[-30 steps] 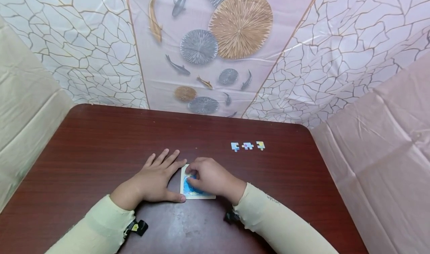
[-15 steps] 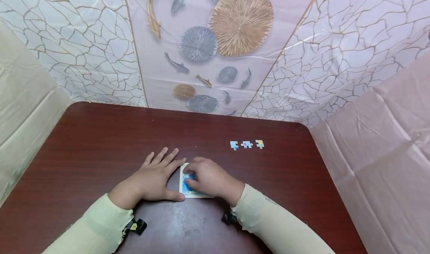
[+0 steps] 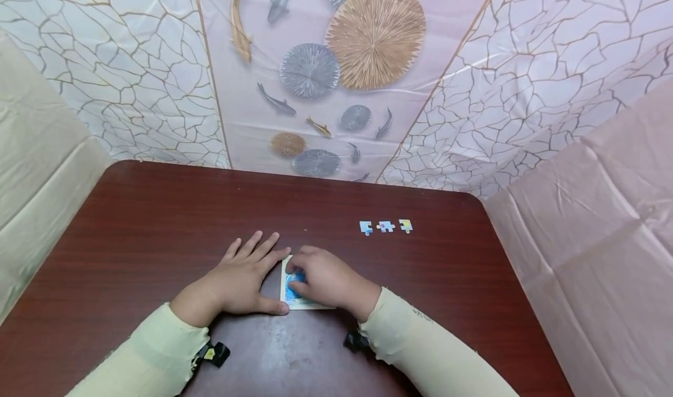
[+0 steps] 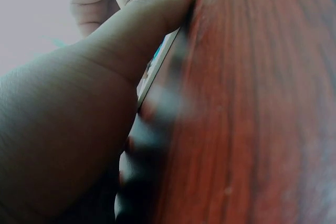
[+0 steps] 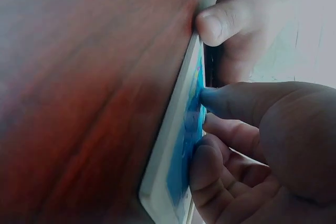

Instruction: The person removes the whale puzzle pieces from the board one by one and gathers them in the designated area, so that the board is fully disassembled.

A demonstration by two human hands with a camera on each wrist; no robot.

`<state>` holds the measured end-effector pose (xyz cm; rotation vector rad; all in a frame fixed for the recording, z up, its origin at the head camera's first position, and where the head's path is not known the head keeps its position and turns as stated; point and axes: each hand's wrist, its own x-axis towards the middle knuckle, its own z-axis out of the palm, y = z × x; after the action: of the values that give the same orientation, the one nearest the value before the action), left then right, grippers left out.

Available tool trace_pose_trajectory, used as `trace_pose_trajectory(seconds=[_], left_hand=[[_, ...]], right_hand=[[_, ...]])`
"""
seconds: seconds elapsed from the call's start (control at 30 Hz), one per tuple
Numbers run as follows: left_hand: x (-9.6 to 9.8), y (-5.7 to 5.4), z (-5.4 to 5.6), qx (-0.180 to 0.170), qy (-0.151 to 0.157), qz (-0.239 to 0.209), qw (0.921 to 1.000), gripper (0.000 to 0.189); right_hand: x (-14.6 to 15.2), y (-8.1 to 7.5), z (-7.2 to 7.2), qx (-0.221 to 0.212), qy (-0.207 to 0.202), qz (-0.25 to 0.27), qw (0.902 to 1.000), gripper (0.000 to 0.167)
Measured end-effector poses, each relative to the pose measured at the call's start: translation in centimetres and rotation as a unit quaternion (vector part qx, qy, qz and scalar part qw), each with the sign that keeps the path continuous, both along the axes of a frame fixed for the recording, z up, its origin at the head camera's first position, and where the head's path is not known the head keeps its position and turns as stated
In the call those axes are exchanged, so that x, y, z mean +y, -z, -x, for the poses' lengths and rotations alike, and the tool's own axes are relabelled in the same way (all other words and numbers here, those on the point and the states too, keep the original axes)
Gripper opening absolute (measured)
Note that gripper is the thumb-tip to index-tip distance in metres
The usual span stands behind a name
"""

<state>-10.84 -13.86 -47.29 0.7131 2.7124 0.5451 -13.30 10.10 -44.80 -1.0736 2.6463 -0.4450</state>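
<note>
While bent-fingered — right hand (image 3: 328, 277) on board (image 5: 176, 169).

The table (image 3: 210, 201) looks like wood, smooth and slightly glossy. The wall hanging (image 3: 363, 146) seems thin cloth, wrinkled and with some shine. The sleeves (image 3: 152, 350) are matt fabric. The puzzle board (image 5: 180, 153) appears like smooth cardboard, with matt edge.
</note>
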Motion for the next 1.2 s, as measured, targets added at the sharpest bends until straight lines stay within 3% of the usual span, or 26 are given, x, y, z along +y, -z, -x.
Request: trace_pose_trajectory(seconds=[0.23,0.77,1.2], left_hand=[[0.1,-0.2,0.1,-0.004,0.0,0.002,1.0,0.117],[0.2,0.1,0.1,-0.01,-0.003,0.002,0.9999,0.117],[0.1,0.2,0.2,-0.014,-0.001,0.002,0.9999,0.117]], right_hand=[[0.0,-0.1,0.2,-0.011,-0.004,-0.004,0.9999,0.022],[0.7,0.8,-0.4,-0.004,-0.011,0.041,0.9991,0.02],[1.0,0.4,0.0,-0.026,-0.03,0.04,0.9984,0.021]])
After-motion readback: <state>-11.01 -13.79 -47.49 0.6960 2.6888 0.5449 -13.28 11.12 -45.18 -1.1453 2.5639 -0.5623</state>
